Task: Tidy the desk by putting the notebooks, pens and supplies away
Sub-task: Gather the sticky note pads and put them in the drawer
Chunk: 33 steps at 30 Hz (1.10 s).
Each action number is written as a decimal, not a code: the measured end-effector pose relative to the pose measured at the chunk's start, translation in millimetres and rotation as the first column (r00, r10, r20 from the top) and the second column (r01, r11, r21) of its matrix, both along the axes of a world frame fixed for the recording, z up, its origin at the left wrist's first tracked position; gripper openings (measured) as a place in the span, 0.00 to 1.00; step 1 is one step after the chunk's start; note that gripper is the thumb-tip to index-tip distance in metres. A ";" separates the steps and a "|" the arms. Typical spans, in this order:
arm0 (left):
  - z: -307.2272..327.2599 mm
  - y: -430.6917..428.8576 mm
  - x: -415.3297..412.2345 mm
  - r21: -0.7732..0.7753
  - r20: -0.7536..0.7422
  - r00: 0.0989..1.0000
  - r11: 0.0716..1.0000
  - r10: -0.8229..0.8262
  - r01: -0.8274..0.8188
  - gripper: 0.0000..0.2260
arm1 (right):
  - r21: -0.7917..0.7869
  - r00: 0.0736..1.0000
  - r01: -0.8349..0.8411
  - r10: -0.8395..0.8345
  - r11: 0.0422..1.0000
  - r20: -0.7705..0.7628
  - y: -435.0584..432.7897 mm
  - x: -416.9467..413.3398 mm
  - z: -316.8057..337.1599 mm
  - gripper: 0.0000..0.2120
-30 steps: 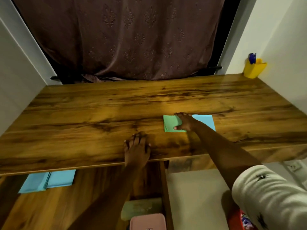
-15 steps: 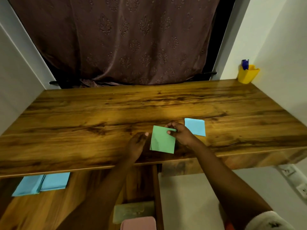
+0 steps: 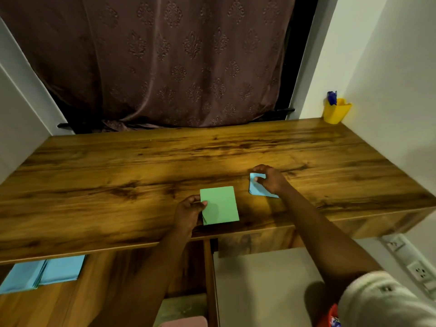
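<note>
Wooden desk (image 3: 141, 161) before a drawn curtain (image 3: 177, 67). Left hand (image 3: 187, 213), fingers curled, pinching green sticky-note pad (image 3: 219, 205) at its left edge. Right hand (image 3: 271, 180), arm extended, fingers gripping blue sticky-note pad (image 3: 254, 190).

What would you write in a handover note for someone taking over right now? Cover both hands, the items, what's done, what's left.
Left hand pinches the green note pad by its left edge, near the front of the desk.
Right hand grips the blue note pad, just to the right.
Done: blue notebooks lie on the lower shelf.
Left: put both pads away.
</note>
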<state>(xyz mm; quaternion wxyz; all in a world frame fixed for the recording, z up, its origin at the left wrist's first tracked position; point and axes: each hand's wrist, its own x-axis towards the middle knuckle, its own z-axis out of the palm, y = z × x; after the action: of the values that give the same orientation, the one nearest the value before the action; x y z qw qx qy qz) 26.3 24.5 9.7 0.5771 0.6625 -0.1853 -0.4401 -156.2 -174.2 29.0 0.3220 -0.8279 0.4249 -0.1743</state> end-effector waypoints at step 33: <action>5.2 9.5 -23.5 -0.105 -0.345 0.939 0.994 0.004 -0.043 0.06 | 0.428 0.746 0.356 -0.529 0.830 0.405 115.0 41.9 -18.8 0.07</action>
<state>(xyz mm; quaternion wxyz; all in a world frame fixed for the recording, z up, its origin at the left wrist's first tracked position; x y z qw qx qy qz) 2.9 34.0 14.9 0.6416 0.5444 -0.0978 -0.5314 -114.3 -59.1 10.2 0.5019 -0.5606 0.5339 -0.3858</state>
